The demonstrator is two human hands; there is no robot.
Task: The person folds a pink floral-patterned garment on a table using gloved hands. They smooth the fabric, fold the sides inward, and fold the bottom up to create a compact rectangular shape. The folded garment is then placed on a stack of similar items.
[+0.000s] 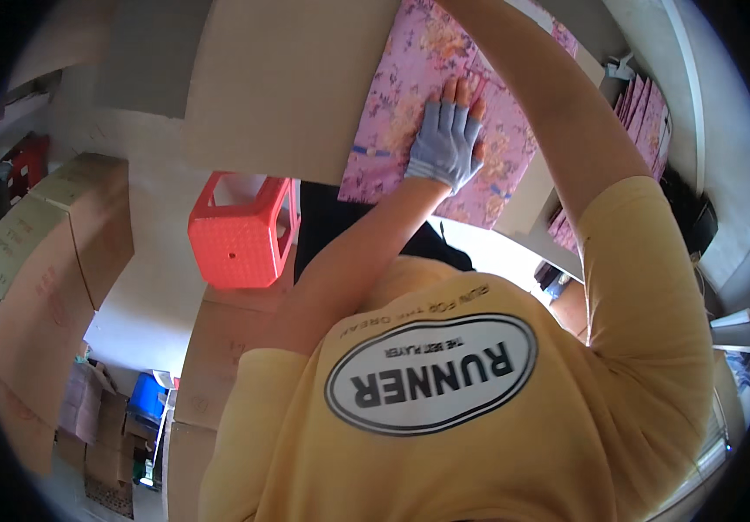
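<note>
My left hand (pixel 447 143), in a grey glove that leaves the fingertips bare, lies flat with fingers stretched out on a pink flower-printed sheet (pixel 390 96). The sheet rests on a brown cardboard-coloured work surface (pixel 279 87) and reaches past its near edge. Small blue marks show along the print, and a darker pink detail lies beside my fingertips. My right forearm (pixel 558 96) stretches over the sheet's right side and leaves the picture at the top, so my right hand is out of sight.
More pink flower-printed pieces (pixel 643 122) stand stacked at the right. A red plastic stool (pixel 240 235) is left of me. Large cardboard boxes (pixel 44 278) line the left side, and another carton (pixel 205 365) stands close to my left elbow. A blue container (pixel 147 396) sits farther down left.
</note>
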